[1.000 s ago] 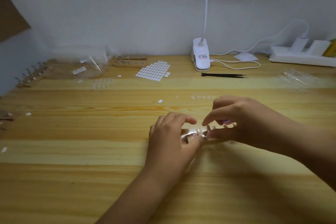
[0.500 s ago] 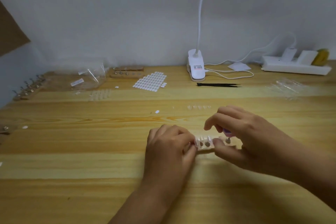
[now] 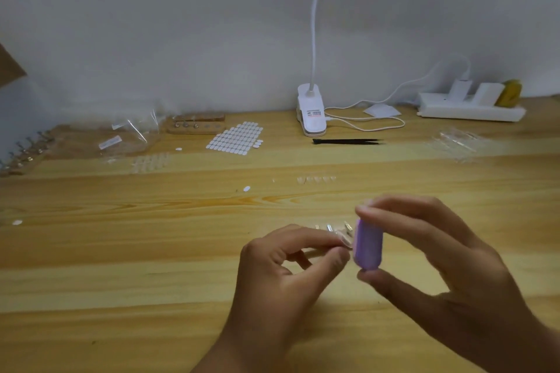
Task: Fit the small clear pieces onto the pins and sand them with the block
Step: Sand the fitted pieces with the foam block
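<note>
My left hand (image 3: 288,275) is low over the wooden table (image 3: 121,251), thumb and forefinger curled together and pinching a clear piece (image 3: 345,240) at their tips. Metal pins (image 3: 330,226) poke up just behind those fingertips; I cannot tell whether the piece sits on one of them. My right hand (image 3: 439,266) grips the purple sanding block (image 3: 368,244), held upright with my forefinger on its top end and my thumb under its bottom end. The block's left edge is right beside the clear piece, touching or nearly so; I cannot tell which. My 2 hands are close together, fingertips almost meeting.

Further back on the table lies a short row of loose clear pieces (image 3: 316,179). Beyond it lie a sheet of white oval stickers (image 3: 236,138) and black tweezers (image 3: 347,141). A white clip lamp (image 3: 313,112) stands by the wall, with a white power strip (image 3: 471,109) to the right. At far left are a crumpled plastic bag (image 3: 130,136) and a wooden pin block (image 3: 197,124).
</note>
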The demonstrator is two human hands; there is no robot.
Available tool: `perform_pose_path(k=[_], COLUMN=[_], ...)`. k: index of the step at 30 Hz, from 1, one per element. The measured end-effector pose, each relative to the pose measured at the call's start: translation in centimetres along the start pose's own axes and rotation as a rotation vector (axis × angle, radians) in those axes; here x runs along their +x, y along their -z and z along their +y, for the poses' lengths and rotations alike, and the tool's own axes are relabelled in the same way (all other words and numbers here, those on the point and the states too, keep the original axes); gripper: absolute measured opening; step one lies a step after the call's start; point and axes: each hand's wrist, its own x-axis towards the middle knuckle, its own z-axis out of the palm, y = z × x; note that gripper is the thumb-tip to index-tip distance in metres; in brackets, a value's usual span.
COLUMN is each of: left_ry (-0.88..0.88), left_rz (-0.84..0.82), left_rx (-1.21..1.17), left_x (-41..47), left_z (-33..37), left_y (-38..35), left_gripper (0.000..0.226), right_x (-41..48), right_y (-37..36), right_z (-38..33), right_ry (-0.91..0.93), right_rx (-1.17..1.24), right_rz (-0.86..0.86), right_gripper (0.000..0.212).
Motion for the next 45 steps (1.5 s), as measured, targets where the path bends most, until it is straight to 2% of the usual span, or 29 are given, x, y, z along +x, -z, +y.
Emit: perform_pose_path(k=[3,5,9,13,17,22,26,30,35,39,45], left_ry=[0.003,0.026,0.109,0.108,0.137,0.091,0.153,0.112,0.159,0.109,0.169], left_rz=[-0.036,-0.056,-0.082,-0.095,-0.074,-0.113,-0.094,-0.120,-0.104,-0.121,-0.111], left_rx=[-0.062,-0.081,-0.110,-0.170,-0.164,-0.193,-0.183,-0.208,-0.195,-0.217,-0.235], left_x=[-0.1,-0.1,-0.2,-0.3,-0.2,-0.1,-0.2,-0.2,-0.2,-0.2,-0.2], left_z=[0.2,0.2,0.2,0.4,0.2,0.5,0.3,0.5,0.3,0.7,0.5], left_y=[-0.2,-0.2,-0.1,0.1,0.0,0.0,0.0,-0.1,0.0,-0.2,-0.1], left_gripper=[0.013,0.014,0.013,0.015,0.015,0.014,0.011,0.015,0.008,0.015,0.013], right_x=[-0.4,-0.4,-0.6,-1.0,-1.0,-1.2,-1.2,-1.2,-1.2,-1.3,-1.1], right_y=[-0.4,-0.2,0.0,-0.3,0.1,-0.3,-0.1,-0.7,-0.2,-0.6,-0.3], right_z=[-0.2,0.1,0.4,0.3,1.0,0.2,0.9,-0.1,0.6,-0.3,-0.1], right_ry=[0.069,0.053,0.015,0.054,-0.004,0.110,0.048,0.144,0.036,0.114,0.051], right_rx=[-0.032,-0.043,-0.057,-0.066,-0.040,-0.075,-0.088,-0.072,-0.044,-0.002,0.005], right_rz=[0.007,0.016,0.064,0.073,0.086,0.084,0.102,0.118,0.135,0.120,0.127], right_gripper=[0.036,0.033,0.036,0.033,0.037,0.037,0.037,0.038,0.037,0.034,0.030])
